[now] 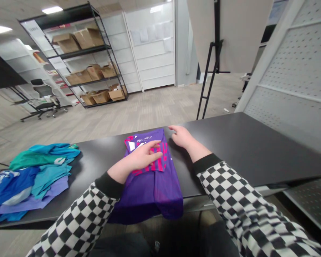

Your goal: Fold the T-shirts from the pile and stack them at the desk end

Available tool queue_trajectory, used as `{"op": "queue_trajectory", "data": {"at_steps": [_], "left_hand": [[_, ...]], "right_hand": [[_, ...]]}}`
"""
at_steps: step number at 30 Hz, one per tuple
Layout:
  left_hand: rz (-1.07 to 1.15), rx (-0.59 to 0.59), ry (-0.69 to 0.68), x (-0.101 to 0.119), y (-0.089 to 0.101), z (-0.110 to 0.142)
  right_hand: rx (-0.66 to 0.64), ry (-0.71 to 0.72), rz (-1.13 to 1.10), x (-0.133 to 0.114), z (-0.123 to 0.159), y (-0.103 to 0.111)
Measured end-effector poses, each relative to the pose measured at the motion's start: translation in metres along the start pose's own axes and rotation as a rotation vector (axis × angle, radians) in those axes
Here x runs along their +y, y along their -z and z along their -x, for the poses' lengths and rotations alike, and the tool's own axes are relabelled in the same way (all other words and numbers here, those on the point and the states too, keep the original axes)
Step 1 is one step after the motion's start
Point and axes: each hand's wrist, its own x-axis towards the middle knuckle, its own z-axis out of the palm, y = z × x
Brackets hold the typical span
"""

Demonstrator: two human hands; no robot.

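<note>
A purple sports jersey (pixel 141 192) with pink-striped parts and white print lies on the black table in front of me, its lower end hanging over the near edge. Its striped sleeve section (pixel 160 165) is laid across the body. Over this striped part is my left hand (pixel 144 155), fingers stretched to the right; whether it presses on the fabric I cannot tell. My right hand (pixel 182 136) is just right of the jersey's far end, index finger pointing left and the other fingers loosely bent, with nothing visible in it.
A loose pile of blue, teal and lilac garments (pixel 42 178) lies at the table's left end. The black table (pixel 230 150) reaches right to a white perforated panel (pixel 289 82). Beyond stand a shelf rack with cardboard boxes (pixel 89 38), an office chair (pixel 44 96) and a black stand (pixel 210 78).
</note>
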Motion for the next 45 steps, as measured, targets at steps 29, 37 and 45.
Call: {"op": "queue_trajectory", "data": {"at_steps": [29,37,45], "left_hand": [[-0.594,0.339,-0.236,-0.158,0.171,-0.060],[-0.651,0.271,-0.338,-0.159,0.157,-0.060],[-0.860,0.396,-0.082,-0.149,0.160,-0.070]], "right_hand": [[-0.375,-0.030,0.147,-0.022,0.019,0.017],[-0.385,-0.089,0.157,-0.026,0.019,0.019],[-0.342,-0.108,0.161,-0.032,0.018,0.016]]}}
